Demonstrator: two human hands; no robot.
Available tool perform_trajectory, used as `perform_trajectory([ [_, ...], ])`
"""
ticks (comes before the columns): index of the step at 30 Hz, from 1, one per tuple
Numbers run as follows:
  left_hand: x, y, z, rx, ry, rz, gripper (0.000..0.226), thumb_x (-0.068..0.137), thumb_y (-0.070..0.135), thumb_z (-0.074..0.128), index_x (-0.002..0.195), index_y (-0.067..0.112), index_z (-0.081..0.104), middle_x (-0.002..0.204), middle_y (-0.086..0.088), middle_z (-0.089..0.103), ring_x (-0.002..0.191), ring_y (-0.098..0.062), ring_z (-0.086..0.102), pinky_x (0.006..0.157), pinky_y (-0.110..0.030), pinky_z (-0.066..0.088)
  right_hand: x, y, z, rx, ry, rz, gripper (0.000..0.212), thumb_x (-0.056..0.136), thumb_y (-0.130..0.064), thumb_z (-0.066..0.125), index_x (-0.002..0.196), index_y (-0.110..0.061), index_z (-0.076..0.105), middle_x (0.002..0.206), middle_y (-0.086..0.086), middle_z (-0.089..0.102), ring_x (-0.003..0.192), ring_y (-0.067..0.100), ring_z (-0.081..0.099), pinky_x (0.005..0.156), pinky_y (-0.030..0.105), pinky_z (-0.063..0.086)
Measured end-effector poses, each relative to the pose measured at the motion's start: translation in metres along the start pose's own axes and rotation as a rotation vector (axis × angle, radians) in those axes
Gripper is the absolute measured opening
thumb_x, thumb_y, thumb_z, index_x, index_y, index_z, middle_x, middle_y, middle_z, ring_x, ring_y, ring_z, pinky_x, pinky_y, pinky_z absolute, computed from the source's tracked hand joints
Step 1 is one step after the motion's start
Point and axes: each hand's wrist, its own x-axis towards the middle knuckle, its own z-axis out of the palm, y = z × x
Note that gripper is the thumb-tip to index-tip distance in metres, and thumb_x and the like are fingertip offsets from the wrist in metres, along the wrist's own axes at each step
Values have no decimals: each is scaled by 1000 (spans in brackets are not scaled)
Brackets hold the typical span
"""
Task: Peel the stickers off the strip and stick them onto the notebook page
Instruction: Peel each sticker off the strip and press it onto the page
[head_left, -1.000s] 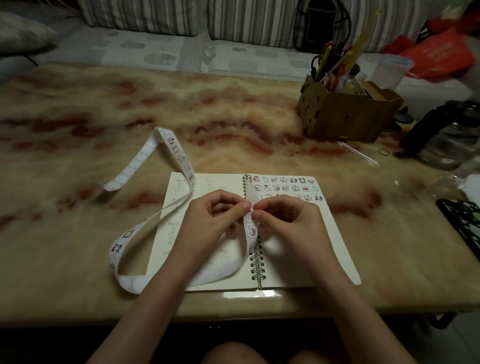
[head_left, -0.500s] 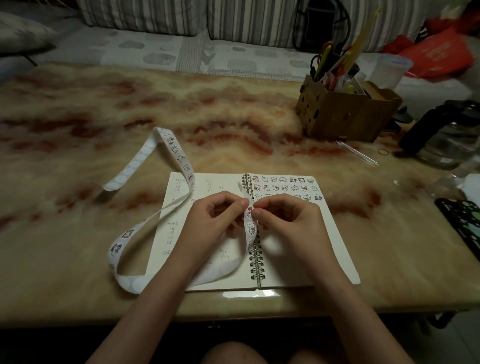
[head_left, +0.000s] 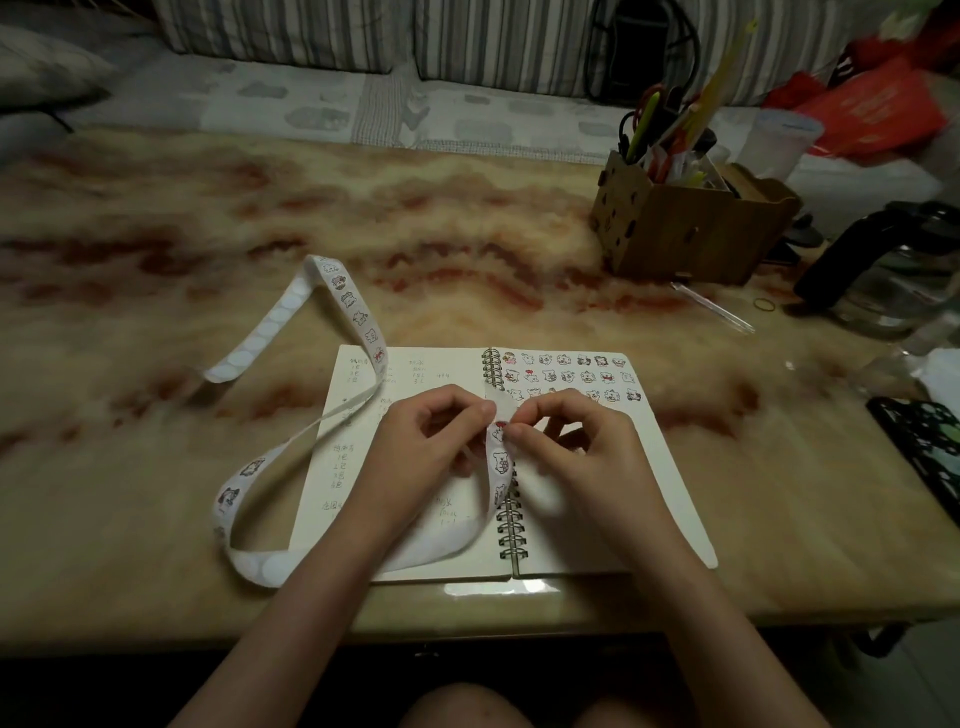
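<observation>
Both hands are up close together over the spiral spine of the open notebook, which lies flat on the marbled table near its front edge. The left hand has its fingers curled and pinches the strip between thumb and forefinger. The right hand meets it from the other side, thumb and forefinger tips nipping at a sticker with a spot of red, on the strip just beside the left thumb. From there the strip hangs down between the hands, runs under the left wrist, loops out past the notebook's left edge and climbs back across the left page to a fold further up the table. Rows of small cartoon stickers already sit along the top of the right-hand page; the left page carries handwriting. Off to the right stand a wooden organiser stuffed with pens and a glass kettle
</observation>
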Motion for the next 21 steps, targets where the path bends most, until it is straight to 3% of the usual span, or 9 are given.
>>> perform_trajectory([
  [3,1,0,0,-3,14,-2,19,90,11,61,73,7,65,54,6,58,51,-7,54,55,-22,48,-2,-3,-2,37,-3,-41,7,79,-16,74,79,-16,66,88,-1,66,71,9,53,63,16,42],
  [5,1,-1,0,-6,23,-7,20,91,12,61,71,8,65,54,6,58,51,-8,54,55,-22,48,1,-6,-8,180,15,41,13,73,-23,74,79,-14,66,89,10,70,68,10,55,57,20,44],
  [7,1,-1,0,-3,21,-12,21,91,13,61,71,10,64,54,6,58,51,-8,54,56,-24,48,8,-5,-20,250,67,153,14,71,-22,73,80,-14,66,75,5,71,59,7,56,51,19,42],
  [9,0,-1,0,-3,16,-15,21,91,13,61,70,11,64,54,7,58,52,-8,54,56,-23,48,17,0,-36,208,96,256,8,77,-11,72,81,-10,65,59,-3,64,47,4,50,46,16,38],
  [12,0,-1,1,-2,9,-16,22,91,13,60,70,12,63,53,8,57,52,-7,54,57,-23,48,28,9,-56,59,130,361,3,82,-6,68,81,-8,66,60,1,61,43,5,47,43,19,34],
  [17,0,-1,1,-3,0,-18,21,91,12,60,70,11,63,53,8,58,53,-6,55,56,-23,48,39,18,-63,-62,92,384,6,82,-3,67,77,-7,67,62,6,64,41,6,50,42,20,30],
  [21,0,-1,1,7,-3,-10,21,91,12,60,71,10,64,54,8,58,53,-6,55,56,-21,49,41,19,-61,-131,69,394,5,81,-6,69,76,-7,68,47,-7,62,35,4,45,37,15,29],
])
